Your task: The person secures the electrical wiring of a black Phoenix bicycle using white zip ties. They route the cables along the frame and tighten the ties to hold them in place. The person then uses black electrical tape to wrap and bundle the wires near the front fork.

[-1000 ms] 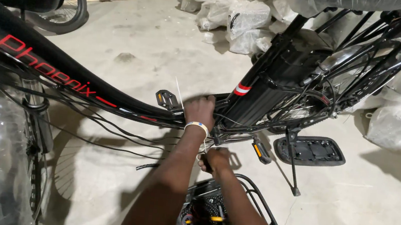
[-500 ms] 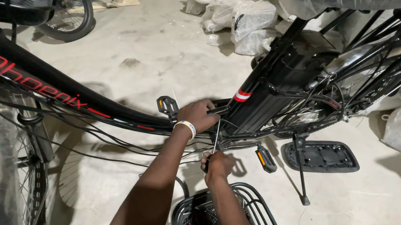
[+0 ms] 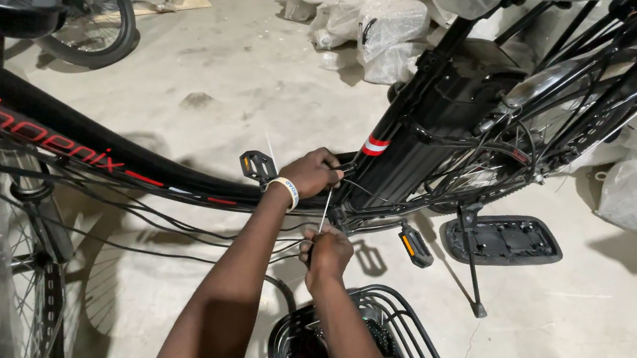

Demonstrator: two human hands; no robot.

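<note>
Grey concrete floor (image 3: pixel 266 77) carries a black step-through bicycle frame (image 3: pixel 175 179) with red lettering. Left hand (image 3: pixel 313 172) is clenched on the frame near the black battery housing (image 3: pixel 418 142). Right hand (image 3: pixel 326 253), just below, pinches a thin white plastic tie (image 3: pixel 325 208) running up to the frame.

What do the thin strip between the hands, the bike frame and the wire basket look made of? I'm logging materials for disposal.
The thin strip pulled by the right hand looks like pale flexible plastic, probably a cable tie. The bike frame under the left hand looks like metal tubing with glossy black paint and red trim. The wire basket seems to be black-coated metal wire, judging by its thin welded bars.
</note>
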